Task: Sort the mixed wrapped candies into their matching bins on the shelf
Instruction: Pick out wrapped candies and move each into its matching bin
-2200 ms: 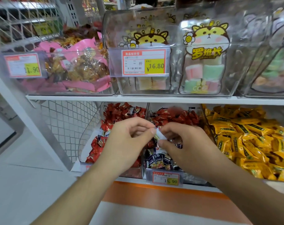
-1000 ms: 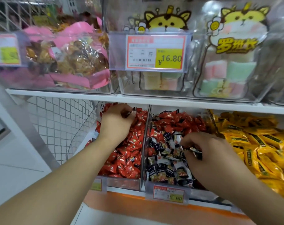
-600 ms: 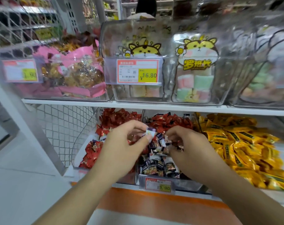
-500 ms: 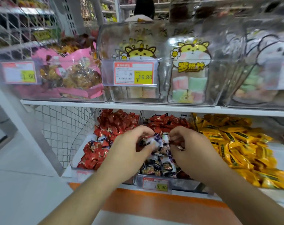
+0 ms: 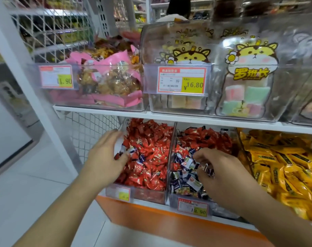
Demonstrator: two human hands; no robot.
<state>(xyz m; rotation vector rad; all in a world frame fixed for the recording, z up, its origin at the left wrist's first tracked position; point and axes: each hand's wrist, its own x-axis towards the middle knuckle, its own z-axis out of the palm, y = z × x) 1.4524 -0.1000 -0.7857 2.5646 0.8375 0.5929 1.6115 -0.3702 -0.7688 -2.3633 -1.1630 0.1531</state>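
Reaching apart now, the two hands work separate bins on the lower shelf [image 5: 187,120]: the left hand [image 5: 107,157] sits over the left-centre of the frame above the red candy bin [image 5: 148,195], fingers spread and mostly straight, with a few blue-and-white candies [image 5: 128,151] lying at its fingertips among the red candies [image 5: 151,150]; whether it pinches one I cannot tell. The right hand [image 5: 221,173], lower centre-right, curls its fingers round a dark-wrapped candy [image 5: 207,169] over the mixed bin [image 5: 192,200], where red and blue-and-white wrappers still lie together. Half a second earlier both hands met in the middle over the mixed bin, pinching a small wrapper between them; since then the left has swung out leftward and the camera has drawn closer. Judging by this, sorting is under way, with much still mixed. To the right, the yellow candies [image 5: 285,166] lie untouched.
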